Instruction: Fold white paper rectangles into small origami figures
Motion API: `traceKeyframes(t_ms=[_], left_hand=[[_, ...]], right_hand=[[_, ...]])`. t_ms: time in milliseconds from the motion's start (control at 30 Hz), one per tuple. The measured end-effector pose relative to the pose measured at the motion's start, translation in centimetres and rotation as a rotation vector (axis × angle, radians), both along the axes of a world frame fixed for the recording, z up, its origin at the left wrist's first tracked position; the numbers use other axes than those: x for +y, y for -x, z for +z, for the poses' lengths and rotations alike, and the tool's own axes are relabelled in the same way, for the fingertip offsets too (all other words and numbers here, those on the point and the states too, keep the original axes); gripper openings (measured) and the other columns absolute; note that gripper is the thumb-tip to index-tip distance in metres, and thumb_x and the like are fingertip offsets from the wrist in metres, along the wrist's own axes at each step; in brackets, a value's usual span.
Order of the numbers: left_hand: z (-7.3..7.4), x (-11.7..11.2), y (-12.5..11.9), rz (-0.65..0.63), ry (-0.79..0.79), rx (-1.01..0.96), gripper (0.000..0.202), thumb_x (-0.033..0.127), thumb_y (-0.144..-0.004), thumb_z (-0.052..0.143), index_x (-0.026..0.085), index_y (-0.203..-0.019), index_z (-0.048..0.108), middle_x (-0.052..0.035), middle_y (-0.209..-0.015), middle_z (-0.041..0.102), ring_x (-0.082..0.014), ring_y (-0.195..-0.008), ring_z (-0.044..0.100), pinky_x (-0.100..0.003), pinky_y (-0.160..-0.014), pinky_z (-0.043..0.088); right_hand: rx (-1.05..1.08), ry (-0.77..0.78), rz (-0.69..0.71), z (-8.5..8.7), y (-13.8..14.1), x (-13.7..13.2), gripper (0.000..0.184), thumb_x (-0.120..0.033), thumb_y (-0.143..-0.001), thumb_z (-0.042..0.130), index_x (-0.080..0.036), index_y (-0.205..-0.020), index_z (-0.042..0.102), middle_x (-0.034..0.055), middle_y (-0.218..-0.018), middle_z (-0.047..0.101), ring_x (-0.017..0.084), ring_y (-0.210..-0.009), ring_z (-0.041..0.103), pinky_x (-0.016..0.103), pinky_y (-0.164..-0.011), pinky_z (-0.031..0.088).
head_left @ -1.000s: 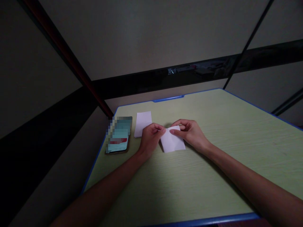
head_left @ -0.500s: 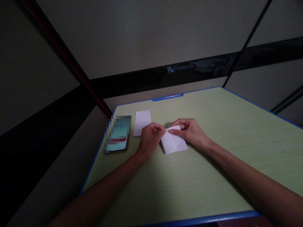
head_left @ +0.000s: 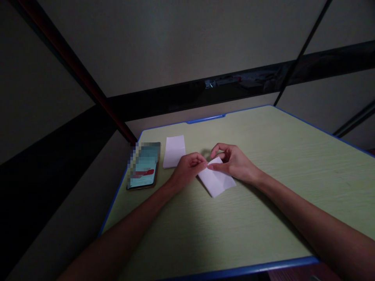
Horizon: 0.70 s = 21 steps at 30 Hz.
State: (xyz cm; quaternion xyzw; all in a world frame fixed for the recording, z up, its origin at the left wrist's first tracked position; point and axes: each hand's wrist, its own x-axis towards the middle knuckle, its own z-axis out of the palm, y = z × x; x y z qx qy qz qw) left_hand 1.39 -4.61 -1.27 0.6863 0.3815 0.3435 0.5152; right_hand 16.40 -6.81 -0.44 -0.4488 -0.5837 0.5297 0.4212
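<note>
I have two hands at work over one pale green surface (head_left: 263, 203) with a blue rim, and between them lies one folded paper (head_left: 218, 181), white and turned at a slant. My left hand (head_left: 187, 168) is curled almost shut, its fingers (head_left: 199, 160) closed down on the paper's far left corner, so only a narrow gap shows inside the curl. My right hand (head_left: 233, 164) meets it there: thumb and forefinger are pinched together on the far edge of the same paper, right against my left fingertips, while the other three fingers arch loosely above the sheet without pressing it. The rest of the folded paper lies flat on the surface, running from the pinch toward me and ending in a corner just below my right thumb. There are two pieces of white paper in all. The second paper (head_left: 174, 151) lies flat and untouched just beyond my left knuckles, near them but apart, on the side away from my right fingers. One phone (head_left: 144, 166) lies further out that way, past the second paper, close to the surface's left rim and well apart from all my fingers; its screen is lit, though what it shows is blurred. Both my forearms are bare and stretch in from the near edge.
</note>
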Motion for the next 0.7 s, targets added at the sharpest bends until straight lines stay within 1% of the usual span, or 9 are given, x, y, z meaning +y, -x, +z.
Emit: traceKeyframes(t_ms=[67,167,267,333,433,533,700], left_hand=[[0.02,-0.06,0.09,-0.077,-0.039,0.073,0.012,0.022,-0.067,0.049,0.014,-0.057,0.047,0.0046,-0.051,0.044,-0.0059,-0.047,0.038,-0.018,-0.044,0.025],[0.23,-0.35,0.26,-0.149,-0.112,0.165,0.023,0.027,-0.072,0.043,0.015,-0.052,0.042,0.0053,-0.048,0.036,-0.0063,-0.046,0.032,-0.019,-0.043,0.021],[0.49,-0.58,0.43,-0.206,-0.142,0.231,0.032,0.033,-0.076,0.036,0.016,-0.049,0.036,0.0053,-0.046,0.031,-0.0067,-0.044,0.029,-0.021,-0.043,0.019],[0.50,-0.56,0.50,-0.230,-0.158,0.270,0.031,0.033,-0.077,0.036,0.016,-0.051,0.038,0.0052,-0.047,0.031,-0.0069,-0.045,0.029,-0.021,-0.043,0.019],[0.29,-0.39,0.53,-0.246,-0.174,0.297,0.026,0.028,-0.075,0.039,0.016,-0.053,0.040,0.0050,-0.049,0.033,-0.0070,-0.047,0.030,-0.021,-0.045,0.020],[0.08,-0.31,0.50,-0.192,-0.209,0.273,0.023,0.024,-0.074,0.040,0.016,-0.053,0.040,0.0051,-0.050,0.034,-0.0070,-0.047,0.031,-0.021,-0.046,0.021],[0.07,-0.32,0.42,0.078,-0.305,0.150,0.022,0.025,-0.075,0.041,0.017,-0.054,0.037,0.0054,-0.051,0.032,-0.0074,-0.048,0.030,-0.021,-0.045,0.022]], right_hand=[[-0.006,-0.003,0.063,0.05,-0.04,-0.13,0.025,-0.015,-0.056,0.062,-0.018,-0.071,0.041,-0.0079,-0.046,0.049,0.003,-0.034,0.038,0.015,-0.032,0.024],[-0.021,0.004,0.161,0.03,-0.11,-0.31,0.029,-0.015,-0.057,0.061,-0.018,-0.074,0.038,-0.0075,-0.049,0.050,0.004,-0.035,0.039,0.014,-0.032,0.024],[-0.032,-0.008,0.183,-0.12,-0.16,-0.36,0.031,-0.015,-0.057,0.061,-0.019,-0.076,0.037,-0.0067,-0.052,0.051,0.004,-0.037,0.041,0.014,-0.032,0.025],[-0.025,-0.015,0.183,-0.23,-0.15,-0.34,0.031,-0.015,-0.057,0.061,-0.019,-0.076,0.037,-0.0068,-0.053,0.051,0.004,-0.037,0.041,0.014,-0.032,0.025],[-0.009,-0.011,0.179,-0.32,-0.10,-0.28,0.032,-0.016,-0.056,0.062,-0.019,-0.075,0.037,-0.0073,-0.051,0.051,0.003,-0.037,0.040,0.014,-0.033,0.025],[0.025,0.013,0.154,-0.29,-0.05,-0.13,0.034,-0.017,-0.055,0.063,-0.019,-0.075,0.036,-0.0077,-0.050,0.051,0.004,-0.037,0.042,0.014,-0.033,0.027],[0.110,0.050,0.047,-0.27,0.02,0.27,0.042,-0.018,-0.051,0.068,-0.019,-0.077,0.035,-0.0060,-0.053,0.054,0.009,-0.043,0.051,0.019,-0.037,0.037]])
